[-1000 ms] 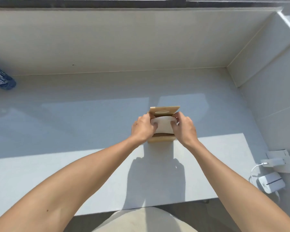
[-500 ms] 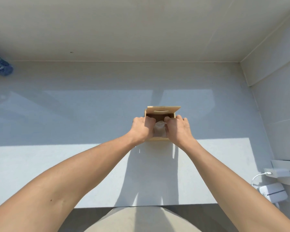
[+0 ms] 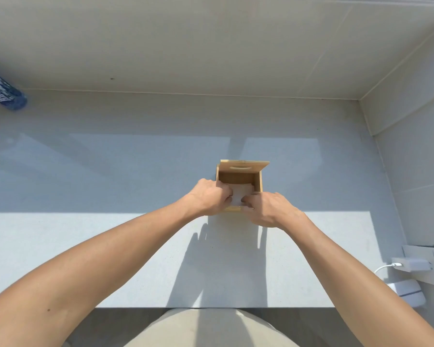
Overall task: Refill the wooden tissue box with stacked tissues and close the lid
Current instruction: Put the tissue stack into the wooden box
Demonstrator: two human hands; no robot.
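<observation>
A small wooden tissue box [image 3: 260,182] stands on the pale counter [image 3: 110,246], its hinged lid [image 3: 243,166] tipped up and back, slot showing. A white stack of tissues [image 3: 241,191] lies inside, below the rim. My left hand [image 3: 208,196] reaches over the left wall with its fingers curled down onto the stack's left edge. My right hand [image 3: 271,209] lies over the box's near right corner, fingertips just touching the stack's near edge. Both hands hide the near wall and part of the tissues.
A blue labelled bottle [image 3: 3,91] lies at the far left by the back wall. At the right, a white charger [image 3: 411,265] with a cable sits in a wall plate above a white device [image 3: 409,291]. A side wall closes the right. The counter's front edge is by my body.
The bowed tissue stack I held over the open box has gone down inside and lies flat. My right hand has drawn back to the near rim; my left stays in the box.
</observation>
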